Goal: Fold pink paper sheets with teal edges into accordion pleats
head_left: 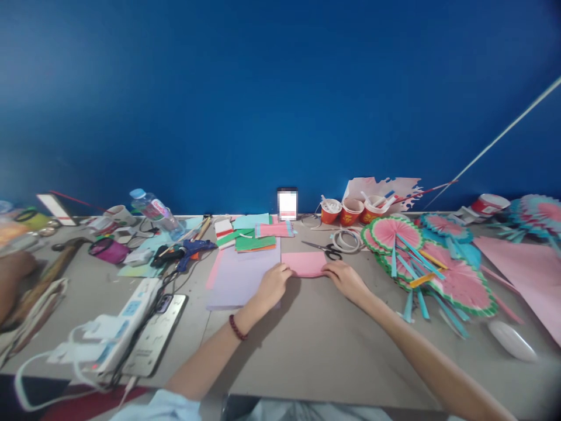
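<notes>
Head view: a pink strip (307, 265) of paper lies on the grey surface (307, 345), its long side running left to right; both hands are grasping it, the left hand (272, 283) pinching its near left corner between thumb and fingers, the right hand (346, 278) gripping its near right corner; a dark beaded bracelet (238, 328) rings the left wrist; near the strip's far right corner lie black scissors (333, 252), with a coiled white cable (346, 240) just beside them; to the left, a lilac sheet (241, 280) is partly hidden by the left hand, and beyond it sits a pile of coloured papers (255, 244); further left come a blue glue gun (193, 250), a tilted bottle (155, 211) and, nearer the person, a power strip (130, 318) with a phone (156, 336) beside it; to the right, pleated fans (460, 280) in pink and green overlap, with a white oval object (512, 341) near them; at the back stand three red cups (352, 213), and, left of these, a lit screen (287, 204) before the blue wall (280, 93).
</notes>
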`<state>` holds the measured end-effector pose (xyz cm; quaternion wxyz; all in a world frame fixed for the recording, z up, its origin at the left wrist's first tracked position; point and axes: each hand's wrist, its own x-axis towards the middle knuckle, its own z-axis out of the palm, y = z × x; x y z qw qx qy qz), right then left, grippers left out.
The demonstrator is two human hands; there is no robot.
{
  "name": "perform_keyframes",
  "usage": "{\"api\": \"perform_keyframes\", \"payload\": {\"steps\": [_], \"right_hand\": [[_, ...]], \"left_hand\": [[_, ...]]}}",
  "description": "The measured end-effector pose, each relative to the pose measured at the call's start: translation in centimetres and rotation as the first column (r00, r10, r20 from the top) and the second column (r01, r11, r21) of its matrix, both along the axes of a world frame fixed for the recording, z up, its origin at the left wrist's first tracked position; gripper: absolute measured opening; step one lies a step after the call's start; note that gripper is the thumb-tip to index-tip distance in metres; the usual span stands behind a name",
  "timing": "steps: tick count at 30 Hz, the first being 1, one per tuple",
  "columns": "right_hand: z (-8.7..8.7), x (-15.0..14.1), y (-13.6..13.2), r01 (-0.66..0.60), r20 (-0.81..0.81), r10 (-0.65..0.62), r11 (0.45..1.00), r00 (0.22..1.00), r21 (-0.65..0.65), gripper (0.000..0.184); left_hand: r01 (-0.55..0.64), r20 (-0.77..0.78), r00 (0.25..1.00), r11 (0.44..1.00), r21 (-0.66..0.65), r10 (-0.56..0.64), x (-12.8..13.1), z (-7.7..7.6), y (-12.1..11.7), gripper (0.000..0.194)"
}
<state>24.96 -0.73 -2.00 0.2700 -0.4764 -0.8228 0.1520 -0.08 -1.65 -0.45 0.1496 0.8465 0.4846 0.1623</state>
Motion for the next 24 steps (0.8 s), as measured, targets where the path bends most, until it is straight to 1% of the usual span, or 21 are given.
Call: {"api": "perform_keyframes", "payload": {"steps": [2, 4, 9, 14, 16, 19, 21, 23, 24], "right_hand": [[0.2, 0.0, 0.4, 0.027, -0.063, -0.031, 0.997, 0.998, -0.068, 0.018], [0.3, -0.1, 0.8, 0.052, -0.083, -0.060, 0.994, 0.995, -0.099, 0.017], [0.0, -0.1, 1.1, 0.091, -0.100, -0.103, 0.989, 0.990, -0.115, 0.016], [-0.4, -0.1, 1.5, 0.103, -0.115, -0.116, 0.988, 0.987, -0.115, 0.014], [-0.4, -0.1, 1.6, 0.097, -0.124, -0.112, 0.988, 0.986, -0.122, 0.014], [-0.5, -0.1, 1.7, 0.088, -0.144, -0.107, 0.988, 0.984, -0.130, 0.014], [-0.6, -0.1, 1.6, 0.085, -0.158, -0.106, 0.987, 0.982, -0.135, 0.014], [-0.7, -0.1, 1.6, 0.082, -0.168, -0.106, 0.987, 0.980, -0.140, 0.014], [-0.7, -0.2, 1.5, 0.082, -0.172, -0.106, 0.987, 0.979, -0.142, 0.015]], "left_hand": [[-0.004, 0.054, 0.999, 0.999, -0.037, 0.006, -0.2, 0.3, 0.7, 0.038], [0.008, 0.071, 0.997, 0.999, -0.051, -0.004, -0.3, 0.6, 1.3, 0.035], [0.043, 0.076, 0.996, 0.997, -0.059, -0.039, -0.5, 0.8, 2.4, 0.031], [0.063, 0.025, 0.998, 0.997, -0.042, -0.062, -0.3, 0.8, 2.4, 0.033], [0.080, -0.007, 0.997, 0.997, -0.010, -0.080, 0.1, 0.9, 2.1, 0.034], [0.173, -0.079, 0.983, 0.981, 0.090, -0.166, 1.1, 1.0, 1.7, 0.037], [0.240, -0.134, 0.966, 0.959, 0.151, -0.221, 2.1, 0.9, 1.6, 0.031], [0.276, -0.185, 0.952, 0.942, 0.191, -0.242, 3.3, 0.6, 1.6, 0.021], [0.290, -0.214, 0.945, 0.934, 0.209, -0.246, 3.9, 0.4, 1.6, 0.020]]}}
